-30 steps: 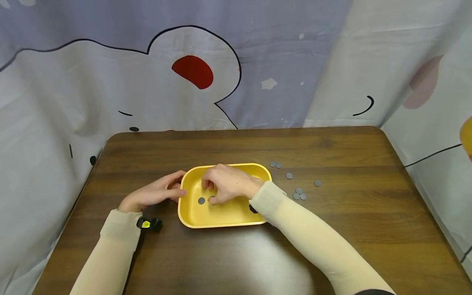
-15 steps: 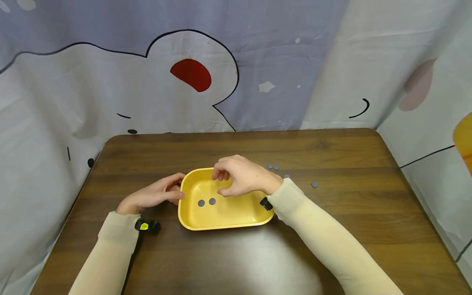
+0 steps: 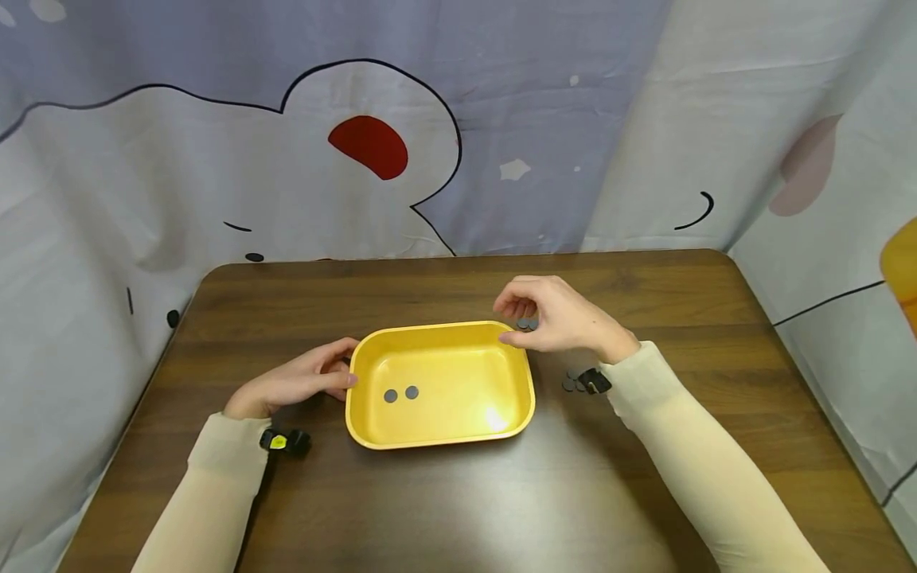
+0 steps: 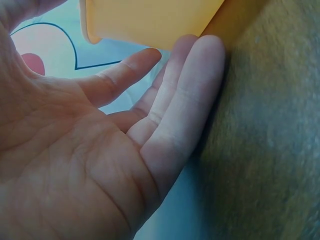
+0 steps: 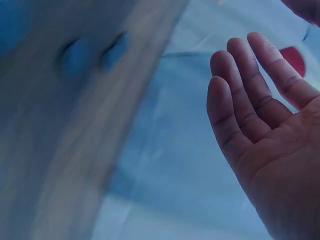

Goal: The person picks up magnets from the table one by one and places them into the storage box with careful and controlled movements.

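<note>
The right hand (image 3: pixel 566 318), its palm visible only in the wrist view, has thumb and fingers apart; the left hand (image 3: pixel 297 380), fingers extended, touches one tray (image 3: pixel 466 398) on the table (image 3: pixel 401 509); two discs (image 3: pixel 390 395) lie inside it.

— What's behind the table (image 3: pixel 752 382)?
— A curtain (image 3: pixel 559 159), grey-blue and white, with a red patch (image 3: pixel 368 147) toward eleven o'clock.
— And the light?
— A pale glare (image 3: pixel 501 501) on the brown wood, near six.
</note>
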A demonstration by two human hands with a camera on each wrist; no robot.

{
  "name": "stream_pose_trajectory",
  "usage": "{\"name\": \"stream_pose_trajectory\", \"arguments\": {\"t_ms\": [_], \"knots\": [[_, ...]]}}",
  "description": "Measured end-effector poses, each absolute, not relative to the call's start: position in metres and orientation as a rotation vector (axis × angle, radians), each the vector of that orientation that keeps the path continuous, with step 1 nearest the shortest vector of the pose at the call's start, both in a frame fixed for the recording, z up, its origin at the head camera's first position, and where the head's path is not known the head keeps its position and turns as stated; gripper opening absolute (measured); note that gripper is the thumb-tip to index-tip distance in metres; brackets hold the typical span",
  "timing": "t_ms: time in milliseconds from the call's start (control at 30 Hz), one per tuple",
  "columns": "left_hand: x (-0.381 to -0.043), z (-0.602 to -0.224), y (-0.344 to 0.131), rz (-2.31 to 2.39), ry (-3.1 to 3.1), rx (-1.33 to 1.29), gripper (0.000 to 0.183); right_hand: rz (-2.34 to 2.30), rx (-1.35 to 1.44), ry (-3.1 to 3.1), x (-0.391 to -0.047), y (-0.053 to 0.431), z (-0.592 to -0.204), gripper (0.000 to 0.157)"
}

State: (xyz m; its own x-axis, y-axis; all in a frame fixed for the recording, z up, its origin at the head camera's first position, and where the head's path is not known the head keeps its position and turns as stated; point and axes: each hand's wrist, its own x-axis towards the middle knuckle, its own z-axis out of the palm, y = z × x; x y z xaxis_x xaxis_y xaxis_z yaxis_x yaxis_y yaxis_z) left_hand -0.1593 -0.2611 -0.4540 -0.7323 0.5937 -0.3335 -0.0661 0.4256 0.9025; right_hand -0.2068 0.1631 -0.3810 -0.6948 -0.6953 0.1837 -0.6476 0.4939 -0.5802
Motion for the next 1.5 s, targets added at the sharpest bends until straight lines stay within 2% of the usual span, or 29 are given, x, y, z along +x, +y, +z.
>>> {"name": "stream_pose_trajectory", "arguments": {"t_ms": [267, 600, 1133, 1500], "knots": [[-0.158, -0.453, -0.263, 1.339, 2.041, 0.451, 0.054, -0.873, -0.993, 2.781, -0.204, 0.24, -0.411, 0.031], [-0.158, -0.452, -0.261, 1.329, 2.048, 0.455, 0.056, -0.654, -0.822, 2.888, -0.191, 0.288, -0.436, 0.026], [-0.159, -0.453, -0.261, 1.315, 2.062, 0.432, 0.054, -0.594, -0.643, 2.857, -0.181, 0.3, -0.442, 0.011], [-0.158, -0.453, -0.26, 1.33, 2.052, 0.442, 0.052, -0.618, -0.648, 2.902, -0.186, 0.28, -0.438, 0.013]]}}
